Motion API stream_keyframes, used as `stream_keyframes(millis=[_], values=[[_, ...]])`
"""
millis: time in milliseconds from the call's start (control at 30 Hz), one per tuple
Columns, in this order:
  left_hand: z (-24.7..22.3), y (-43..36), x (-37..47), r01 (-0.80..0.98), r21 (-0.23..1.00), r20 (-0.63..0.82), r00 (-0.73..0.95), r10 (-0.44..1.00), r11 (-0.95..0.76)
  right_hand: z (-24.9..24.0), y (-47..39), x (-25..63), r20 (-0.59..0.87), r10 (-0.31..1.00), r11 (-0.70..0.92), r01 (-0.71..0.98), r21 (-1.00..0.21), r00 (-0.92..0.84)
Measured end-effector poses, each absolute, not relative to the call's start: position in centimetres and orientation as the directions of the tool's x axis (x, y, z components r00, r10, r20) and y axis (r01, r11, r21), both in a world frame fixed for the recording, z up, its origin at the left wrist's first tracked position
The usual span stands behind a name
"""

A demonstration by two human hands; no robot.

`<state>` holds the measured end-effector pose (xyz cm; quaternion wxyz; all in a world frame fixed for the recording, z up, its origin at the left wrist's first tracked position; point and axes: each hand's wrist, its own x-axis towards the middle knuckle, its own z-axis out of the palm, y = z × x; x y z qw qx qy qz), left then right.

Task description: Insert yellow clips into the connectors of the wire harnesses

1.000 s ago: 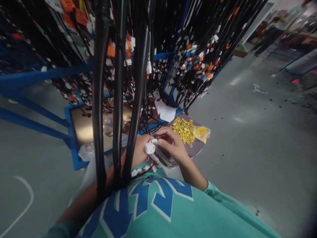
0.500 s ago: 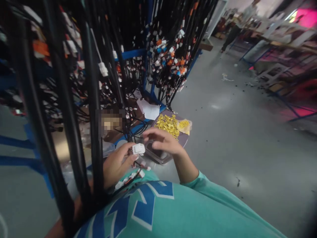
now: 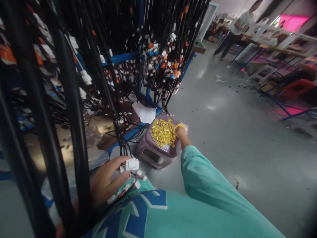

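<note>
My left hand grips a white connector between thumb and fingers, beside thick black cables. More small white connectors on wires hang just below it. My right hand reaches to the right edge of a purple-grey stool, at a small plastic bag with yellow in it. Its fingertips are hidden, so what they hold does not show. Many small yellow pieces lie in a pile on the stool top, left of that hand.
Bundles of black cables with white, orange and blue connectors hang from a blue frame. White paper lies on its base. A person stands at the back right, near tables and a red stool.
My right hand has moved from beside the white connector out to the bag on the stool's far right. My left hand still holds the connector, now lower in view.
</note>
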<state>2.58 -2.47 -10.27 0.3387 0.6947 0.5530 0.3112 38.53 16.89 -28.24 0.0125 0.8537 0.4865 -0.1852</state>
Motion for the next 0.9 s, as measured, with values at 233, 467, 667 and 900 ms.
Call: stream_keyframes(millis=[233,467,667,900], values=[[-10.0,-2.7,2.7,0.516,0.844,0.056,0.181,0.982,-0.143,-30.2,17.3,39.0,-0.375,0.79,-0.575,0.798,-0.179,0.485],[-9.9,-2.8,2.9,0.398,0.904,0.087,0.183,0.979,-0.155,-30.1,16.2,39.4,-0.33,0.777,-0.622,0.733,-0.276,0.536],[-10.0,-3.2,2.5,0.325,0.941,0.043,0.174,0.984,-0.099,-28.8,15.5,38.8,-0.272,0.763,-0.639,0.618,-0.459,0.587],[-10.0,-3.4,2.6,0.205,0.973,0.078,0.144,0.986,-0.107,-25.0,13.3,35.5,-0.192,0.766,-0.461,0.316,-0.829,0.614]])
